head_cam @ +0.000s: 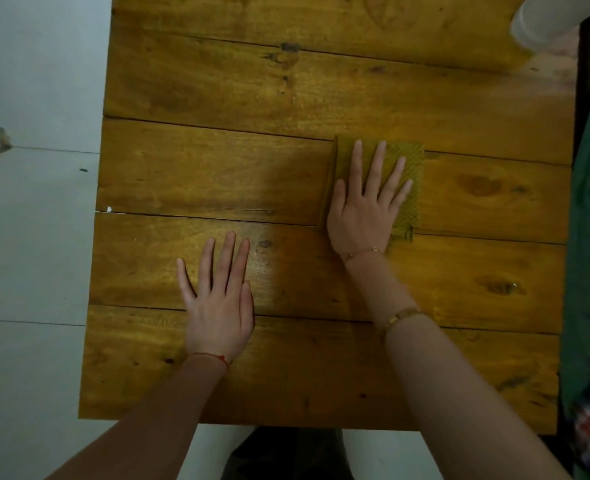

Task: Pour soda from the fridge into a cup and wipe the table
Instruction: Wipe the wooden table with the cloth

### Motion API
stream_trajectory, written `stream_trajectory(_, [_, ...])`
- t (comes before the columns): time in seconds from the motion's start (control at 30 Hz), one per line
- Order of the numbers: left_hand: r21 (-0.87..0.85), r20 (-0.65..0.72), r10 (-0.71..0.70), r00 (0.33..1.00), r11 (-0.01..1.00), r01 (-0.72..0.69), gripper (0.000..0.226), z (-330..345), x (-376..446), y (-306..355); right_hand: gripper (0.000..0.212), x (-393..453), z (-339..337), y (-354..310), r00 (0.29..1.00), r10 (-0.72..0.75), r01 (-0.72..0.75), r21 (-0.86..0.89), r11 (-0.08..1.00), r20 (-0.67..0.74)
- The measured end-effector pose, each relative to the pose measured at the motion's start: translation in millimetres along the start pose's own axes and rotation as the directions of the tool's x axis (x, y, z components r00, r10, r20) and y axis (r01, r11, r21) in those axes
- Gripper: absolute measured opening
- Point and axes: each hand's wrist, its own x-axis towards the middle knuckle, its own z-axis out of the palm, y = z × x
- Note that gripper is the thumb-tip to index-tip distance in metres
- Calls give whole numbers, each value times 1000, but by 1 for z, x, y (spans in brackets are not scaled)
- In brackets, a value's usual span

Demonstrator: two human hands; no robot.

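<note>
Wooden planks of the counter point(286, 98) fill most of the frame, seams running across it. At upper right, a white object, perhaps the cup point(543, 22), sits blurred at the counter's far corner. Right of centre lies the yellow-green cloth point(408, 202), folded flat, with the right hand point(363, 209) pressing on it, fingers straight and spread, its grip released. The left hand point(221, 306), lower centre, rests flat on bare wood, also released, steadying the counter. To wipe well, I judge, keep the palm's weight even and sweep along the planks in overlapping passes, stopping short of that white object.
</note>
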Motion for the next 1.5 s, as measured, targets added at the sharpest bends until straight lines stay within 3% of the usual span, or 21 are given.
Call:
stream_trajectory(0.07, [5, 1, 0, 1000, 1000, 0, 60, 1, 0, 0, 58, -8, 4, -19, 998, -63, 63, -5, 998, 17])
stream_trajectory(0.17, [14, 5, 0, 1000, 1000, 0, 60, 0, 0, 0, 58, -45, 10, -35, 952, -290, 292, 0, 957, 100])
stream_trajectory(0.27, [-1, 6, 1, 1000, 1000, -1, 59, 0, 0, 0, 58, -72, 5, -10, 910, -384, 392, -24, 920, 157])
stream_trajectory(0.43, [-1, 12, 0, 1000, 1000, 0, 58, 2, 1, 0, 56, -36, -7, 46, 981, -169, 177, -82, 981, 99])
stream_trajectory(0.57, [11, 6, -1, 1000, 1000, 1, 59, 2, 1, -1, 58, -5, 0, 7, 1000, 6, -5, -42, 999, 26])
stream_trajectory(0.73, [0, -2, 11, 1000, 1000, -11, 59, 1, 0, -1, 59, -65, 10, -35, 950, -285, 288, -4, 958, 126])
stream_trajectory(0.83, [-28, -9, 18, 1000, 999, -18, 59, 1, -1, -2, 58, -111, 8, -10, 905, -374, 386, -23, 922, 203])
stream_trajectory(0.97, [-46, -25, 18, 1000, 999, -19, 59, 2, -1, -2, 57, -103, -2, 57, 972, -185, 195, -55, 979, 146])
stream_trajectory(1.1, [-63, -35, 17, 999, 998, -19, 57, 2, -3, -1, 59, -83, 2, 48, 997, 26, -24, -26, 999, 68])
stream_trajectory(1.37, [-81, -89, 18, 996, 996, -25, 55, 8, -5, -3, 59, -184, 19, 20, 944, -273, 273, 24, 962, 187])
stream_trajectory(1.5, [-112, -113, 33, 993, 993, -45, 54, 9, -6, -5, 60, -204, 14, 70, 972, -159, 165, -20, 986, 174])
